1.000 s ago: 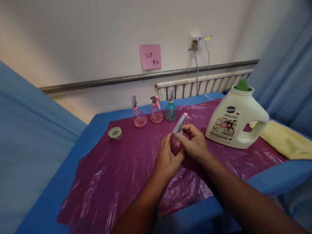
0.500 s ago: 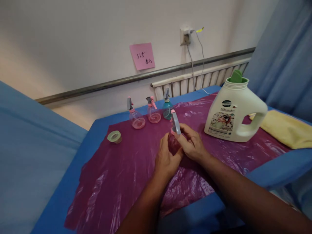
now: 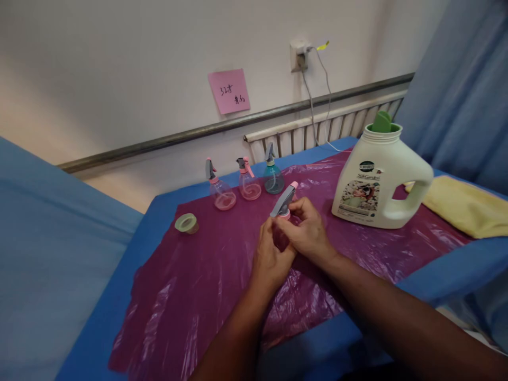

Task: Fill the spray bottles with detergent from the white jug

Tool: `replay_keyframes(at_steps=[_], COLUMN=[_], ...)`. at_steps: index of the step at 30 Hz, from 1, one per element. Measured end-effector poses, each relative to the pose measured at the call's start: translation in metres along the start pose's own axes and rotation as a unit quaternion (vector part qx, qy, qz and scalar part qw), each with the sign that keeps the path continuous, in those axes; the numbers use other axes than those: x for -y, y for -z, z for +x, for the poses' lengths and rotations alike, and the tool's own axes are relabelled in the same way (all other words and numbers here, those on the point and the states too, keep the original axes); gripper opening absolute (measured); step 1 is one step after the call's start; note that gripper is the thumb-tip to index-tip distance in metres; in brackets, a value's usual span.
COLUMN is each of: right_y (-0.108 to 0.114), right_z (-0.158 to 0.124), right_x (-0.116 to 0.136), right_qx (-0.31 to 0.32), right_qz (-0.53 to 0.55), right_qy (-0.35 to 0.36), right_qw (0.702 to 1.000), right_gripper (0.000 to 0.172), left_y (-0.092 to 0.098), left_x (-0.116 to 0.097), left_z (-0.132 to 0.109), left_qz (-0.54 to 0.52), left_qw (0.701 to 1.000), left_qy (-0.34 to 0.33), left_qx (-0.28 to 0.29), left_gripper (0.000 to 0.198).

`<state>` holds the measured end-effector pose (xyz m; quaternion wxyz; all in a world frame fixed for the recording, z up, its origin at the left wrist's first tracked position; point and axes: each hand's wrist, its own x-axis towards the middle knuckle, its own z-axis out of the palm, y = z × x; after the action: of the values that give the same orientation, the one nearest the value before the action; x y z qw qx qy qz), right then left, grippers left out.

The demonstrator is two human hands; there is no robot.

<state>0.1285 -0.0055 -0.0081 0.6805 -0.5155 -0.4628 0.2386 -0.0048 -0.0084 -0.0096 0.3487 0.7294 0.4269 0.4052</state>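
Between my two hands stands a clear spray bottle [image 3: 282,241] with a grey and pink spray head [image 3: 284,201]. My left hand [image 3: 271,256] is wrapped round the bottle's body from the left. With thumb and fingers, my right hand [image 3: 309,227] grips the pink collar at the base of the spray head. Most of the bottle's body is hidden by my hands. Beyond them, in a row, are two clear spray bottles with pink trim, one on the left [image 3: 223,196] and one in the middle [image 3: 250,188], and a teal spray bottle [image 3: 273,179].
A large cream detergent jug [image 3: 357,180] with a green spout stands at the right, beside a yellow cloth [image 3: 464,206]. A small lidded cup [image 3: 186,224] sits at the left. Purple plastic sheeting [image 3: 190,296] covers the blue table [image 3: 99,323]. Cables hang from a wall socket [image 3: 298,56].
The spray head has turned on the bottle: its grey part now points to the lower left, its pink tip to the upper right. Both hands stay on the bottle.
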Motion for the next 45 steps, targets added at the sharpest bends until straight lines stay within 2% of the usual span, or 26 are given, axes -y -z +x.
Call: replay_keyframes(at_steps=[3,7,12,15,19,22,26,30,33,35,39,42,45], right_y=[-0.008,-0.014,-0.015,-0.011,0.004,0.015,0.013,-0.001,-0.001,0.005,0.017,0.013,0.001], right_z=[0.001,0.003,0.007,0.007,0.004,0.004,0.004,0.003,0.004,0.004,0.006,0.006,0.004], right_x=[-0.001,-0.002,-0.003,0.000,0.010,0.015,0.005,-0.007,-0.003,0.003,0.010,0.003,-0.006], right_qx=[-0.018,-0.025,0.004,0.034,0.070,0.110,0.073,0.029,0.039,0.067,0.118,0.082,0.032], right_qz=[0.015,0.032,0.062,0.029,-0.028,-0.018,0.003,0.042,0.059,0.073,0.044,0.041,0.068], right_qy=[-0.023,-0.020,-0.023,0.001,0.071,0.094,0.040,-0.030,-0.025,-0.007,0.036,0.012,-0.031], right_qw=[0.999,0.999,0.998,0.999,0.995,0.989,0.997,0.998,0.997,0.995,0.991,0.996,0.997], right_gripper=[0.039,0.047,0.049,0.040,0.023,0.021,0.017,0.032,0.035,0.033,0.022,0.016,0.028], left_y=[0.000,-0.001,0.000,0.001,0.000,-0.001,0.000,0.001,0.000,-0.002,-0.003,-0.001,0.000], left_x=[-0.001,-0.002,-0.005,-0.005,0.001,0.004,0.000,-0.004,0.000,0.003,0.005,0.001,-0.003], left_z=[0.001,0.001,0.001,0.000,0.000,-0.001,0.000,0.000,0.000,-0.001,-0.001,0.000,0.000], left_qz=[0.000,0.008,0.001,0.022,-0.010,-0.014,0.007,0.002,-0.016,-0.023,-0.001,0.007,-0.001], left_qw=[1.000,1.000,1.000,0.998,1.000,1.000,1.000,1.000,1.000,1.000,1.000,1.000,1.000], left_qy=[-0.007,0.001,0.020,0.050,0.016,0.016,0.021,0.013,0.006,0.008,0.025,0.020,0.015], left_qx=[-0.002,0.002,0.008,0.012,0.012,0.003,0.008,0.009,0.011,0.013,0.005,0.005,0.009], left_gripper=[0.061,0.060,0.061,0.059,0.059,0.068,0.068,0.064,0.060,0.064,0.073,0.068,0.063])
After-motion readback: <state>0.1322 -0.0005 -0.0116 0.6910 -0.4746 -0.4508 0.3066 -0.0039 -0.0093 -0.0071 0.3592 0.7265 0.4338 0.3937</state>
